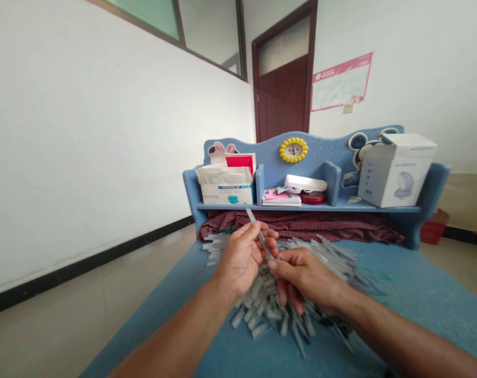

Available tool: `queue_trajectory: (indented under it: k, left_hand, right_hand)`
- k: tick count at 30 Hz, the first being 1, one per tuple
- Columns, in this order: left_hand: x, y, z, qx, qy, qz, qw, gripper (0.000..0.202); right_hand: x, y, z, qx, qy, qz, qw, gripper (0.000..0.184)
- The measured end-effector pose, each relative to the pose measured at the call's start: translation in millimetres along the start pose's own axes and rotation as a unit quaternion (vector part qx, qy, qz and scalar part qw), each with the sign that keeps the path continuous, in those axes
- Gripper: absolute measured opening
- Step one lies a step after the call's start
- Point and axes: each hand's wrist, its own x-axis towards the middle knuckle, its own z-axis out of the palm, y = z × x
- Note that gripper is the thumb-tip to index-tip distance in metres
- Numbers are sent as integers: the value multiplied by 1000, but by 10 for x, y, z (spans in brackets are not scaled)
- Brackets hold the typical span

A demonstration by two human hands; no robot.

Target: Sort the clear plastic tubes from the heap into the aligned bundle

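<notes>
A slim translucent pen (263,242) is held slantwise over the table, its pale end pointing up and away. My left hand (244,257) is closed on its upper part between thumb and fingers. With thumb and forefinger, my right hand (307,275) pinches the lower end of the same pen. Below my hands spreads a loose pile of clear pen parts (257,310), partly covered by them. Behind my right hand lies a further heap of pens (332,257), and a row of pale ones (214,247) lies behind my left.
The blue table (431,299) has a raised shelf (269,139) at its back. On it stand a mask box (226,184), a white carton (398,170), papers (281,198) and a red round tin (313,198). Checked cloth (301,226) lies beneath the shelf.
</notes>
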Motion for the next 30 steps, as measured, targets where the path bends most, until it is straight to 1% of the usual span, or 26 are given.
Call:
queue_trajectory:
  k: [3, 4, 7, 9, 10, 11, 12, 13, 14, 15, 16, 17, 18, 20, 21, 22, 24, 25, 27, 30]
  left_hand:
    - [153, 43, 137, -20, 86, 1, 996, 20]
    - [213, 43, 178, -27, 105, 1, 994, 22]
    - [395, 1, 258, -30, 132, -15, 991, 25]
    - [507, -28, 258, -21, 146, -33, 989, 20]
    - [557, -33, 239, -14, 154, -38, 987, 15]
    - [602, -30, 207, -7, 162, -40, 986, 14]
    - [639, -22, 166, 0, 171, -38, 985, 20]
    - [667, -12, 118, 9, 177, -35, 984, 29]
    - [683, -5, 68, 19, 179, -34, 983, 32]
    - [687, -8, 19, 31, 174, -37, 983, 33]
    - [681, -22, -24, 45, 163, -43, 985, 33]
    - [664, -47, -61, 61, 148, -54, 986, 33]
    - [640, -80, -91, 78, 131, -64, 986, 33]
    - [577, -152, -138, 114, 99, -78, 985, 27]
    - [542, -180, -157, 132, 85, -79, 984, 21]
    - [506, -199, -177, 149, 71, -80, 983, 17]
    - [432, -209, -222, 184, 45, -80, 979, 14]
    - [394, -204, -247, 201, 32, -82, 976, 13]
    - [318, -184, -301, 236, 9, -90, 967, 10]
    - [207, -157, -383, 284, -25, -111, 952, 12]
  right_hand:
    - [89, -73, 81, 47, 44, -11, 998, 33]
    - [122, -106, 92, 59, 61, -16, 996, 33]
    - [167, -193, 95, 86, 111, -30, 990, 32]
    - [108, -200, 112, 97, 144, -23, 985, 32]
    - [48, -179, 136, 92, 147, -7, 985, 32]
    - [-29, -140, 170, 78, 138, 14, 987, 32]
    - [-114, -86, 209, 52, 117, 42, 991, 32]
    - [-198, -21, 245, 15, 73, 69, 995, 32]
    - [-271, 47, 270, -14, 38, 85, 996, 30]
    - [-326, 111, 275, -41, 41, 85, 995, 30]
    - [-357, 164, 256, -87, 74, 74, 991, 31]
    - [-364, 199, 209, -159, 116, 46, 979, 32]
    - [-349, 213, 137, -235, 152, 10, 960, 33]
    - [-277, 186, -62, -373, 200, -50, 904, 34]
    - [-230, 153, -173, -423, 220, -59, 877, 33]
    - [-183, 114, -281, -458, 236, -51, 855, 32]
    - [-98, 43, -469, -499, 255, -14, 828, 30]
    - [-63, 19, -542, -507, 258, 1, 823, 29]
    - [-8, -1, -645, -508, 257, 21, 822, 26]
    - [45, 8, -711, -488, 243, 29, 838, 24]
